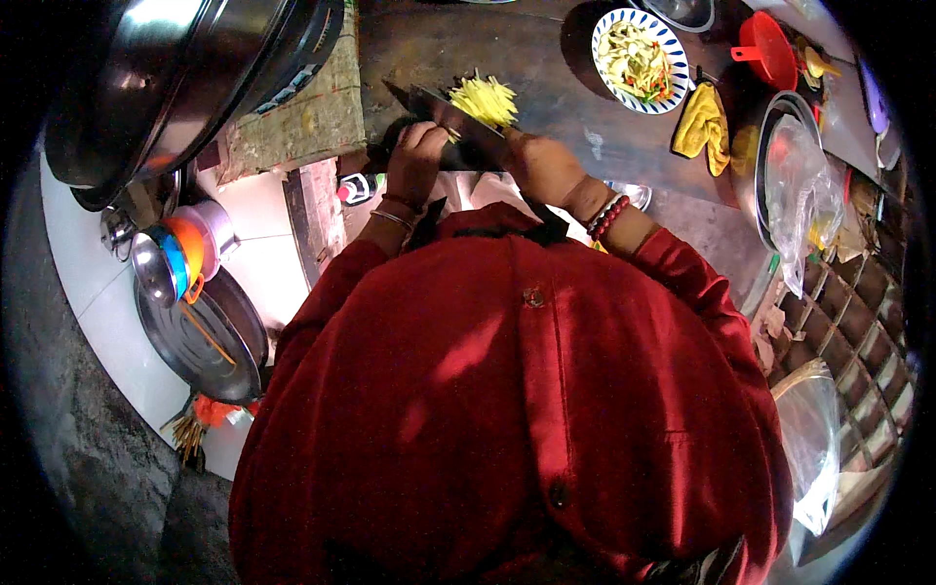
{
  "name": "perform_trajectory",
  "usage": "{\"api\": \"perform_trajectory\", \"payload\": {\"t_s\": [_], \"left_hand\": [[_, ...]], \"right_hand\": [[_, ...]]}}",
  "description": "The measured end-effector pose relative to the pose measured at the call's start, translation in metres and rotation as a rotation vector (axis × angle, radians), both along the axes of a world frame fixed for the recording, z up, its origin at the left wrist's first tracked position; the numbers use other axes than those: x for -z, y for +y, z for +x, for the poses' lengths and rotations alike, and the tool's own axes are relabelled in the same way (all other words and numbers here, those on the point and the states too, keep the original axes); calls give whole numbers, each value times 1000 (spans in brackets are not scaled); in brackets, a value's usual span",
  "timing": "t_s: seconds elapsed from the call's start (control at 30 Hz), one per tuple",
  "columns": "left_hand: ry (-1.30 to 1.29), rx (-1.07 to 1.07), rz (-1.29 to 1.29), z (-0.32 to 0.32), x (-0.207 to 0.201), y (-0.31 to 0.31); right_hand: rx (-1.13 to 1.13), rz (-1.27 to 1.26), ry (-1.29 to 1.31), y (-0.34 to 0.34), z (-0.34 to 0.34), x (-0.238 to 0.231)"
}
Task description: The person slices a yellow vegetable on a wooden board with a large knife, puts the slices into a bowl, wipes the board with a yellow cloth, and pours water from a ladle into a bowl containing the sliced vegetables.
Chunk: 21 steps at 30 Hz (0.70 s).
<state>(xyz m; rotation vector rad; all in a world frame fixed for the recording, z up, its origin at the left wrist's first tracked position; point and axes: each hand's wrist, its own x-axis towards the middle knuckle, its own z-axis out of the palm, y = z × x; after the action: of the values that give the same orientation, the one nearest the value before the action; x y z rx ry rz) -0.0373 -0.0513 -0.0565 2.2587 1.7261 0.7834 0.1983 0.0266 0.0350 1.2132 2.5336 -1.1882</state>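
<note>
My right hand (549, 168) is closed round the handle of a kitchen knife, largely hidden by the fingers. The dark, broad blade (460, 114) slants up to the left over the dark board (409, 44). Just beyond the blade lies a heap of thin yellow vegetable shreds (485, 99). My left hand (419, 156) is on the near side of the blade, close to it, fingers curled down. A small pale bit shows at its fingertips, but what the fingers hold is hidden.
A white plate with a blue-patterned rim (597, 51) holds sliced food at the far right. Near it are a yellow cloth (704, 127), a red scoop (767, 51) and a metal basin (763, 195) with a plastic bag (795, 175). Large dark cookware (185, 88) stands left.
</note>
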Motion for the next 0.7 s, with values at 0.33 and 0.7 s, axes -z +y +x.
{"api": "perform_trajectory", "payload": {"t_s": [0.33, 0.7], "left_hand": [[-171, -74, -59, 17, -27, 8], [-1625, -473, -532, 20, -44, 55]], "right_hand": [[130, 59, 85, -5, 2, 16], [699, -596, 366, 23, 1, -32]]}}
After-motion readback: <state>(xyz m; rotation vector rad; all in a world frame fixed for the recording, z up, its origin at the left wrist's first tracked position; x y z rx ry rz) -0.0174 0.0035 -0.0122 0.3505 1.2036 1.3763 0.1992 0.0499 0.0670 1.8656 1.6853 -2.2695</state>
